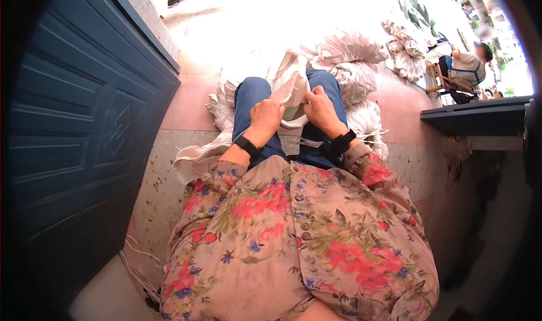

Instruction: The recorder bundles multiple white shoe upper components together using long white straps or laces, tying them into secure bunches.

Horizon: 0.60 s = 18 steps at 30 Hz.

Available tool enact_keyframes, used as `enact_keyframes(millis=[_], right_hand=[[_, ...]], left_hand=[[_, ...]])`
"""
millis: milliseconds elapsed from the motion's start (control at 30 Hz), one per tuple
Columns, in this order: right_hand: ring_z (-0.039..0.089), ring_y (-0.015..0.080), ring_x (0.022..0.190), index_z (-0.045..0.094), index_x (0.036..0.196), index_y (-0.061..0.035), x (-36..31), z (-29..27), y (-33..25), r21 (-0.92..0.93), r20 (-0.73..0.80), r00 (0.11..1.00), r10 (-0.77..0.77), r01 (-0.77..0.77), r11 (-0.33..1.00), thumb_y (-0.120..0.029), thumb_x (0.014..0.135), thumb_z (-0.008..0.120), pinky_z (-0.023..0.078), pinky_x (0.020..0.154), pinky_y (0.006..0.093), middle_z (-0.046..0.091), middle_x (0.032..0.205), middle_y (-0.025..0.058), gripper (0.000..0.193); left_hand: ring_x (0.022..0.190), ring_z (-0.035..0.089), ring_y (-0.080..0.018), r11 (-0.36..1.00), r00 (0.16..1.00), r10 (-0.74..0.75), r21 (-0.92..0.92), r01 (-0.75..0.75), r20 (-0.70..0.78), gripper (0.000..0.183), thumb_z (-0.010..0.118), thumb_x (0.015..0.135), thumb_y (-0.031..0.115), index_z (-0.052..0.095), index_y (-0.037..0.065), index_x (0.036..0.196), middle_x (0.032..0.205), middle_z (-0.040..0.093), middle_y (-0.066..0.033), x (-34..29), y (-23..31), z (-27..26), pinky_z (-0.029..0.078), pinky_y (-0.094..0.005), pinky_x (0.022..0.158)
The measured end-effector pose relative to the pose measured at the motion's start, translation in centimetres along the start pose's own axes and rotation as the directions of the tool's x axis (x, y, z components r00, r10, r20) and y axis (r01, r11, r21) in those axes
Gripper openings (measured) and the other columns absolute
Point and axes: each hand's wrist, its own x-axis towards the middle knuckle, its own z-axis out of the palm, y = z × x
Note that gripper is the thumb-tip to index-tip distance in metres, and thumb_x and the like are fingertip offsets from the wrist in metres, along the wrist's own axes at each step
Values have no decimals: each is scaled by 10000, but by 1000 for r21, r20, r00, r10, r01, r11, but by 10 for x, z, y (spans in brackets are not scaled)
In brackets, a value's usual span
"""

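Note:
Between my knees I hold a white cloth piece [291, 89], curved and stitched like a shoe upper. My left hand [266, 118] is closed on its left edge. On the other edge, the fingers of my right hand [322, 111] pinch the cloth. A greenish patch shows inside the piece, between the two hands. Just beyond my right knee lies a fanned bundle of similar white pieces [350, 50]. More white pieces [217, 109] lie beside my left leg, and a loose white strip [197, 158] rests near my left forearm.
A dark blue panelled door [84, 95] stands close on my left. Farther off at the right, a person [468, 70] sits on a wooden chair [443, 84], near another white bundle [407, 55]. A dark ledge [474, 115] juts in at the right. Cords [141, 273] lie at the lower left.

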Motion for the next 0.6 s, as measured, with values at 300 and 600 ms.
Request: enact_keyframes(millis=[300,600], right_hand=[[512,293,734,541,771,-47,22,-1,16,171,-7,991,-136,135,976,-116,766,543,408,616,376,523,735,115,69],[523,269,731,536,767,-44,-7,-12,25,349,-100,963,-250,269,898,-33,707,591,432,614,332,530,749,88,82]], left_hand=[[950,467,-320,998,965,-33,39,45,-260,232,555,730,85,545,4,947,977,537,-137,-84,-84,-38,375,-385,833],[1099,369,-331,759,701,-424,197,621,-574,599,668,680,164,381,34,1190,1173,424,-170,-172,-97,-69,304,-410,918]])
